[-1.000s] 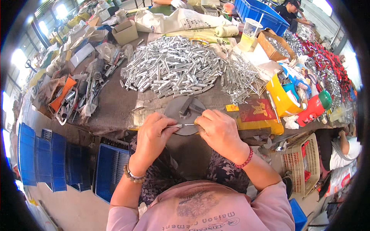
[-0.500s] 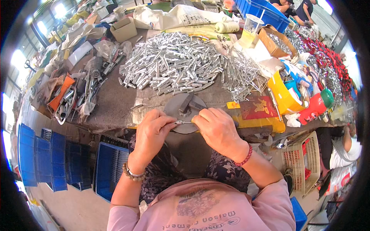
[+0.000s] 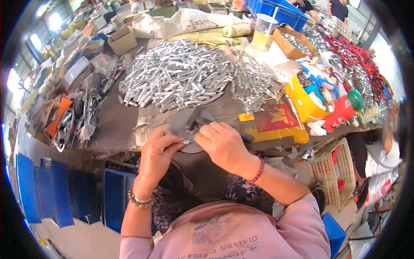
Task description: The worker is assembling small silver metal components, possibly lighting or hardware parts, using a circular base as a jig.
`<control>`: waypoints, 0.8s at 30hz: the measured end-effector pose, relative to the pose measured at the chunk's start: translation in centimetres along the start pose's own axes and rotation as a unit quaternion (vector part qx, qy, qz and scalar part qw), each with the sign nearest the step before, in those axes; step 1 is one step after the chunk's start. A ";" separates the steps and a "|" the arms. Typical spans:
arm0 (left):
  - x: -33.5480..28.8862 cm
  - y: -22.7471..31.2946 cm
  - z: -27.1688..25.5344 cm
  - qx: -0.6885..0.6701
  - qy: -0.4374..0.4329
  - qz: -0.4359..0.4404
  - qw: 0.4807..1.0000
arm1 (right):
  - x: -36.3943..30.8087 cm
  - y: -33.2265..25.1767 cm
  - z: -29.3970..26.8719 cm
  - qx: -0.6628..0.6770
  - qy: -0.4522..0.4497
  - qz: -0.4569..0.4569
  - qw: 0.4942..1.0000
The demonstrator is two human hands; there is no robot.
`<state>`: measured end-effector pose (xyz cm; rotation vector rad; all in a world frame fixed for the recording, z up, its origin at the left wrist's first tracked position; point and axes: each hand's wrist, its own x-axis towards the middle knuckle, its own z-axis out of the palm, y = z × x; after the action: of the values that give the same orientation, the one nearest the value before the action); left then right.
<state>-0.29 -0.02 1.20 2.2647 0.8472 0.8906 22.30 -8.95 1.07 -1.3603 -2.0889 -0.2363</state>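
Note:
My left hand [image 3: 157, 151] pinches a small silvery metal piece [image 3: 186, 142] between thumb and fingertips, just over the near part of a round grey disc [image 3: 179, 124]. Close beside it, my right hand [image 3: 226, 146] has its fingers closed at the other end of that piece. What its fingertips grip is hidden. On the disc rests a dark metal block like a hammer head [image 3: 194, 118], partly behind my right hand. Past the disc lies a big heap of short silvery metal tubes [image 3: 177, 75], with a pile of thin metal pins [image 3: 254, 82] to its right.
At the left are tools and bags around an orange-handled tool [image 3: 59, 114]. To the right stand a yellow container [image 3: 304, 103], a red bottle with a green cap [image 3: 343, 113] and an open carton [image 3: 293, 43]. Blue crates [image 3: 60, 190] and a beige basket [image 3: 334, 172] are below table level.
The whole view has shifted, so the table things sit further left. My hands are slightly closer together, with less of the metal piece showing between them.

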 end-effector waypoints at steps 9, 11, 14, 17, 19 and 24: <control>0.0 0.3 0.0 -0.006 0.005 -0.007 1.000 | -2.3 8.0 -7.1 -0.040 0.079 0.241 0.966; 0.3 0.4 0.2 -0.013 0.011 -0.008 1.000 | -3.8 9.8 -7.8 -0.037 0.038 0.247 0.967; 0.1 0.1 0.2 -0.008 0.009 -0.008 1.000 | -4.2 10.1 -7.6 -0.081 -0.001 0.181 0.980; 0.1 0.3 0.2 -0.009 0.008 -0.010 1.000 | -4.3 10.5 -7.5 -0.105 -0.045 0.143 0.983; -0.1 0.3 0.0 -0.009 0.006 -0.014 1.000 | -4.0 10.7 -7.2 -0.114 -0.066 0.131 0.983; -0.2 0.3 0.1 -0.013 -0.001 -0.007 1.000 | -3.8 11.1 -6.6 -0.112 -0.035 0.136 0.984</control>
<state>-0.21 -0.33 1.25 2.2346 0.8451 0.8877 35.73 -9.90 2.02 -1.7922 -1.9484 -0.3194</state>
